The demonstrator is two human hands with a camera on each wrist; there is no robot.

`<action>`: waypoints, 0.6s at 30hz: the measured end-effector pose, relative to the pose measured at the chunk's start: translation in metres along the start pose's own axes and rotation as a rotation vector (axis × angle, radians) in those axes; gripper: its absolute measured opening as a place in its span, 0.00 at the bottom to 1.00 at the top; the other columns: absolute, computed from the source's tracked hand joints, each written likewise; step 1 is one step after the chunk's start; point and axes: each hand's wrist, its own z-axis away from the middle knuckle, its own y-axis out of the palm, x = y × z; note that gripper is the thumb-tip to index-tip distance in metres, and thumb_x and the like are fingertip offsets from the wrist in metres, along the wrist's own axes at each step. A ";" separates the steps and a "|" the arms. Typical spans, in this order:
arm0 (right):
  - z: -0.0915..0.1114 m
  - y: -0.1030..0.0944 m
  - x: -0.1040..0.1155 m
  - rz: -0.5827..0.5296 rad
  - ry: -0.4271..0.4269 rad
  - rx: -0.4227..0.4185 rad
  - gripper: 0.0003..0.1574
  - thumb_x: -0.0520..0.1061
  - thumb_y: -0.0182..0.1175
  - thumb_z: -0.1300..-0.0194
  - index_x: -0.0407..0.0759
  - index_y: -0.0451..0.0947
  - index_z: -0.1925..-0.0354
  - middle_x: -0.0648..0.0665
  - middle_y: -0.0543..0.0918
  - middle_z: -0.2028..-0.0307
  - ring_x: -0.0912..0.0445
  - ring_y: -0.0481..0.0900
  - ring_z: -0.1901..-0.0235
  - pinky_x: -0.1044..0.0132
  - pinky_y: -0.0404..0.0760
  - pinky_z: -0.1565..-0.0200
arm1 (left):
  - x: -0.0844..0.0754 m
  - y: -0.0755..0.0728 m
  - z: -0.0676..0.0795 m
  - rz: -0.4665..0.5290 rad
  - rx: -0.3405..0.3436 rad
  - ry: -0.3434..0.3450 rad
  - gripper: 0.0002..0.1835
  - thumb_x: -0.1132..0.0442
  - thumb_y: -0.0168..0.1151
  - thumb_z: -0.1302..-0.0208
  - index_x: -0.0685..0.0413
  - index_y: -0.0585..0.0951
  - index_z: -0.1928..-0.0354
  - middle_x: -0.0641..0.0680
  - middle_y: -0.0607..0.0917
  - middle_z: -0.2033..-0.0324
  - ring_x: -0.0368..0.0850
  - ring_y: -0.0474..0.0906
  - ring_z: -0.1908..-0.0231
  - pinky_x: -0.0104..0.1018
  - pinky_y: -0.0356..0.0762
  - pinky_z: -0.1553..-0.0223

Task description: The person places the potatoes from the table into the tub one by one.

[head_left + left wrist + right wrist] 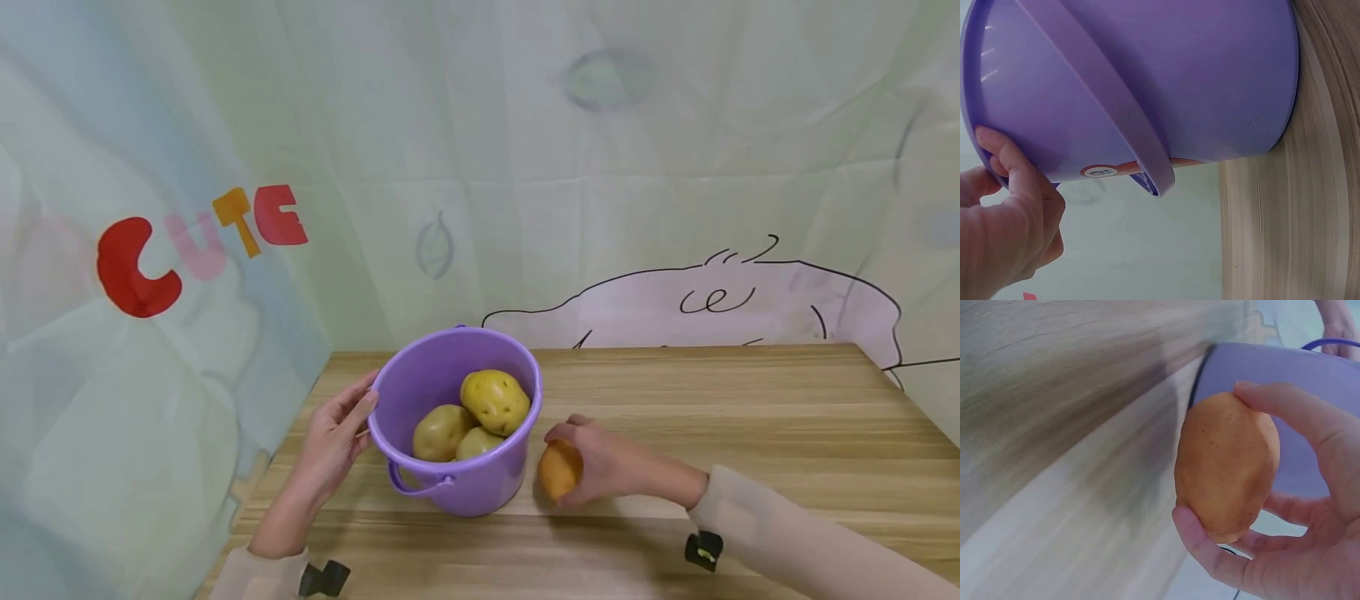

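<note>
A purple bucket (480,483) stands on the wooden table, and several potatoes (495,402) lie inside it, one yellower than the others. At the left of its rim my left hand (330,442) pinches the edge between thumb and fingers. The left wrist view shows the same hand (1016,219) on the rim, beside the bucket's hanging handle (1110,94). To the right of the bucket, my right hand (607,462) holds an orange-brown, oval potato (1225,465). Thumb and fingers grip it at its ends, close to the bucket wall and low over the table.
The wooden table (712,400) extends right and behind the bucket. Pale printed cloth (480,167) hangs behind and at the left, with colourful letters (138,267) on the left side. The bucket's handle (420,487) droops over its front.
</note>
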 end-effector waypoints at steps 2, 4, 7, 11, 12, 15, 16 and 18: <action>0.001 -0.004 0.002 0.018 -0.003 -0.010 0.44 0.52 0.82 0.61 0.34 0.78 0.48 0.45 0.78 0.58 0.55 0.75 0.60 0.66 0.81 0.58 | 0.000 0.000 0.000 0.002 -0.002 -0.001 0.28 0.62 0.49 0.21 0.69 0.60 0.27 0.54 0.77 0.52 0.42 0.81 0.57 0.28 0.84 0.57; 0.002 -0.008 0.003 0.034 -0.009 -0.022 0.43 0.52 0.82 0.62 0.35 0.79 0.49 0.46 0.78 0.59 0.55 0.75 0.60 0.66 0.81 0.59 | 0.000 0.000 0.000 0.004 -0.003 -0.003 0.28 0.62 0.49 0.21 0.69 0.60 0.27 0.54 0.77 0.52 0.41 0.81 0.58 0.28 0.84 0.57; 0.003 -0.014 0.004 0.049 -0.011 -0.035 0.43 0.52 0.82 0.62 0.36 0.79 0.49 0.47 0.78 0.60 0.56 0.75 0.61 0.66 0.81 0.60 | 0.000 0.000 0.000 0.006 -0.003 -0.003 0.28 0.61 0.49 0.21 0.69 0.60 0.27 0.54 0.77 0.53 0.41 0.81 0.58 0.27 0.84 0.58; 0.004 -0.021 0.005 0.053 -0.018 -0.046 0.42 0.51 0.82 0.62 0.35 0.79 0.50 0.46 0.78 0.60 0.56 0.75 0.61 0.67 0.81 0.61 | 0.000 -0.001 0.000 0.009 0.004 -0.002 0.28 0.61 0.49 0.21 0.69 0.59 0.27 0.54 0.77 0.53 0.41 0.81 0.58 0.27 0.84 0.58; 0.004 -0.023 0.005 0.054 -0.022 -0.049 0.42 0.51 0.82 0.62 0.35 0.79 0.50 0.46 0.78 0.60 0.56 0.75 0.62 0.67 0.81 0.61 | 0.000 -0.001 0.000 0.011 0.005 -0.001 0.28 0.61 0.49 0.21 0.69 0.59 0.27 0.54 0.77 0.53 0.41 0.81 0.58 0.27 0.84 0.58; 0.005 -0.028 0.006 0.060 -0.026 -0.050 0.42 0.51 0.82 0.61 0.35 0.79 0.50 0.47 0.78 0.60 0.56 0.75 0.62 0.67 0.81 0.61 | 0.000 -0.001 0.000 0.014 0.008 0.002 0.28 0.61 0.49 0.21 0.69 0.59 0.27 0.54 0.77 0.53 0.41 0.81 0.57 0.27 0.84 0.58; 0.006 -0.029 0.006 0.060 -0.024 -0.047 0.42 0.51 0.82 0.61 0.35 0.79 0.50 0.47 0.78 0.60 0.56 0.75 0.62 0.67 0.81 0.61 | 0.000 -0.001 0.000 0.015 0.007 0.003 0.28 0.61 0.49 0.21 0.69 0.59 0.27 0.54 0.78 0.53 0.41 0.81 0.58 0.27 0.84 0.58; 0.006 -0.033 0.006 0.056 -0.016 -0.042 0.43 0.51 0.82 0.61 0.35 0.78 0.49 0.47 0.78 0.60 0.56 0.75 0.62 0.67 0.81 0.61 | 0.001 -0.001 0.000 0.015 0.004 0.004 0.28 0.61 0.49 0.21 0.69 0.59 0.27 0.53 0.78 0.53 0.40 0.81 0.58 0.27 0.84 0.58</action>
